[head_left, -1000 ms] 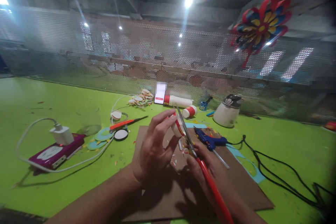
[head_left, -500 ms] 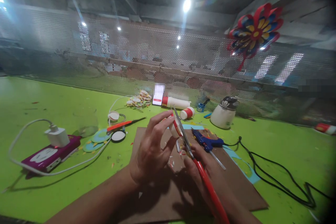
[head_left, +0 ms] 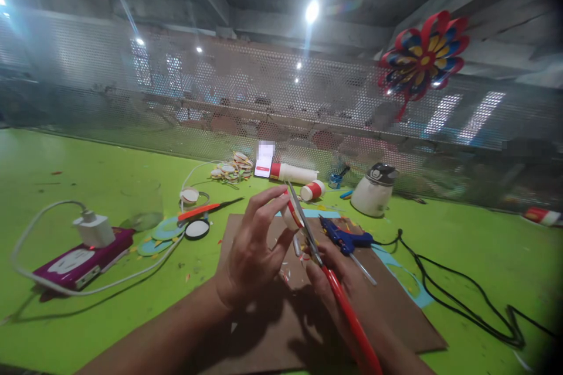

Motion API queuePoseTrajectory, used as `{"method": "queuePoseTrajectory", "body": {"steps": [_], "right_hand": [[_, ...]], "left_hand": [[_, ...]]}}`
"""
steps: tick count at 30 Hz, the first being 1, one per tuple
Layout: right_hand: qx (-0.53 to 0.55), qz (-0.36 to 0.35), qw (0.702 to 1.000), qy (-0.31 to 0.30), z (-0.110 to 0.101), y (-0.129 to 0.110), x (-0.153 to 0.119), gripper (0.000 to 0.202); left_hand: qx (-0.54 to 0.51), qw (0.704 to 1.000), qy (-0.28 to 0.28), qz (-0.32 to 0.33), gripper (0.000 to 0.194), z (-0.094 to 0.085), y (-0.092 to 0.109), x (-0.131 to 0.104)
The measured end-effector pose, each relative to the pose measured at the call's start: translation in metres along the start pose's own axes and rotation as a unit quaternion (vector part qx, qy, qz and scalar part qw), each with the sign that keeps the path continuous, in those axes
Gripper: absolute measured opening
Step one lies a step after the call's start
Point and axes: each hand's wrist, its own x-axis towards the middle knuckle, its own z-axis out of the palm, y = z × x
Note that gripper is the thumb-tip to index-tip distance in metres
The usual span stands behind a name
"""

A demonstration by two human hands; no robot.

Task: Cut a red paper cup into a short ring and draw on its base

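Between the thumb and fingers of my left hand (head_left: 257, 246) is a paper cup piece (head_left: 291, 215), white with a red band, raised above a brown cardboard sheet (head_left: 264, 328). My right hand (head_left: 338, 281) grips red-handled scissors (head_left: 347, 304). Their metal blades point up and away, lying along the cup piece's right edge; the blades look nearly closed, and I cannot tell if paper is between them. Small paper scraps (head_left: 285, 275) are scattered on the cardboard beneath my hands.
A blue glue gun (head_left: 345, 235) rests on the cardboard's right, its black cord (head_left: 461, 302) trailing right. Leftward lie an orange cutter (head_left: 200, 211) and a purple power strip (head_left: 83, 261). Behind are a phone (head_left: 264, 159), stacked paper cups (head_left: 294, 173) and a white kettle-like container (head_left: 373, 192).
The view has shifted very slightly. The scissors and the cup piece stay in almost the same position, with both hands keeping their hold.
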Motion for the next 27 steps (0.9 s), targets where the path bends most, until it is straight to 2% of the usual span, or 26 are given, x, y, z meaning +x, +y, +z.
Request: {"method": "queuePoseTrajectory", "body": {"steps": [9,14,27], "right_hand": [[-0.017,-0.023,1.000,0.000,-0.0037,0.0065,0.0009,0.034],[-0.008,0.003,1.000,-0.020,-0.0033,0.0049,0.0007,0.040],[-0.044,-0.025,0.999,0.014,-0.0025,0.0094,0.0018,0.033]], "left_hand": [[-0.065,0.996,-0.007,-0.062,0.054,0.0024,-0.0041,-0.0052],[-0.060,0.996,0.004,-0.064,0.056,0.0030,-0.0043,-0.0046],[-0.049,0.995,0.004,-0.091,0.055,0.0019,-0.0043,-0.0044]]}}
